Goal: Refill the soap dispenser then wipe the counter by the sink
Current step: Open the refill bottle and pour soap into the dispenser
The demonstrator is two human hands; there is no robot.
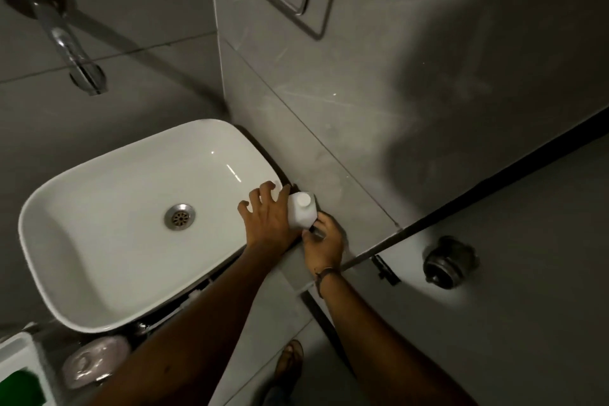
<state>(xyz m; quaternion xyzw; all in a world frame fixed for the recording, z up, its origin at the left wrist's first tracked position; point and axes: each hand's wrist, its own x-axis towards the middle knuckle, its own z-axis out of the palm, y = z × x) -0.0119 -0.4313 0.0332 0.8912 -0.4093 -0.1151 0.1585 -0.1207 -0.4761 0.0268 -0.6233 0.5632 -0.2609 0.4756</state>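
At far left we see a white box [18, 362] with a green patch and, beside it, a pale soap dish [95, 361] on the counter below the basin. Above, a chrome tap [71, 49] projects from the wall over the white basin [108, 241] with its metal drain [180, 216]. At the basin's right rim our left hand [268, 219] spreads its fingers wide, its edge against a white soap bottle [302, 209] standing on the grey counter [346, 188] between basin and wall. Our right hand [323, 245] pinches a small dark object at the bottle's base; we cannot identify it. Farther right, a round dark fitting [449, 262] sits on the wall.
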